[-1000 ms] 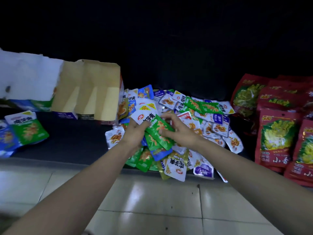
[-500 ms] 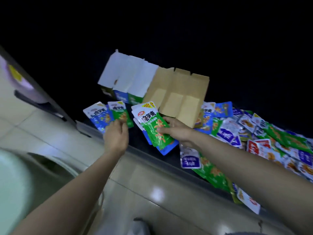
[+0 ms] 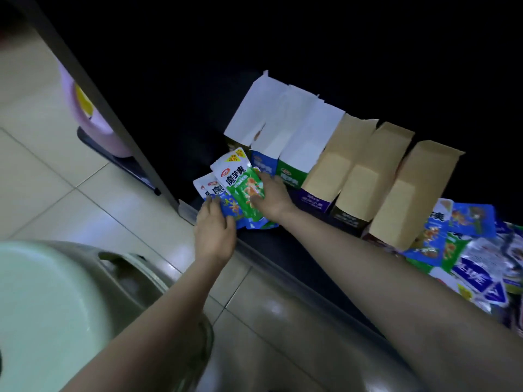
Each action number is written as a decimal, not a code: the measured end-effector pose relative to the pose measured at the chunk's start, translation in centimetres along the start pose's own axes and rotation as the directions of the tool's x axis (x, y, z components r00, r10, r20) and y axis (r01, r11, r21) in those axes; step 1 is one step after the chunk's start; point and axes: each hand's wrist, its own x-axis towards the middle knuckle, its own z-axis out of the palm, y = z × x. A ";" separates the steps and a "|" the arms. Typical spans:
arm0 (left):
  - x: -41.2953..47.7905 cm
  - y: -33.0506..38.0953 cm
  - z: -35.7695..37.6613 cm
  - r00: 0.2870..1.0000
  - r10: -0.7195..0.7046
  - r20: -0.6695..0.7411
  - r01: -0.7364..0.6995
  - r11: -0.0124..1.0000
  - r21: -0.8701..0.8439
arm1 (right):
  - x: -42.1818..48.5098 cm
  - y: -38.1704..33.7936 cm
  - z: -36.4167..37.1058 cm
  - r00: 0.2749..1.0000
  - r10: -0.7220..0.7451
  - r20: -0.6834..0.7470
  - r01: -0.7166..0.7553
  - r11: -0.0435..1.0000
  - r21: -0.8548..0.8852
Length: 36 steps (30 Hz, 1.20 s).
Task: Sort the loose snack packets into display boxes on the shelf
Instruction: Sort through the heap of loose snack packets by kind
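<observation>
A glossy green-and-white foil snack packet (image 3: 244,184) with a yellow "20%" badge and orange food print sits under the right hand (image 3: 273,197). Beneath the left hand (image 3: 215,233), blue-and-white foil packets (image 3: 230,206) carry the same orange print. Behind the right hand stand white-flapped cardboard display boxes (image 3: 283,120) with blue and green fronts; to that hand's right, tan-flapped cardboard boxes (image 3: 368,165) show dark purple fronts. Farther right, a heap of blue, green and silver packets (image 3: 467,250) covers the black shelf (image 3: 283,244). Cream glossy floor tiles (image 3: 42,179) lie left of the left hand.

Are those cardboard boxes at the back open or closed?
Open: the display boxes have their top flaps folded up. What is inside cannot be seen.
</observation>
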 end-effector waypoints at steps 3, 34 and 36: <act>0.8 -0.5 0.3 1.000 -0.025 0.004 0.025 1.000 0.009 | 0.8 -0.2 1.7 0.996 0.070 -0.061 -0.080 0.978 -0.192; -11.0 19.3 9.5 0.700 0.709 -0.085 -0.711 0.703 0.008 | -19.3 16.4 -18.6 0.909 -0.173 -0.380 0.251 0.953 0.167; -13.2 22.1 12.9 0.602 0.797 0.042 -0.796 0.604 -0.041 | -22.6 21.7 -20.4 0.864 -0.070 -0.498 0.148 0.982 0.118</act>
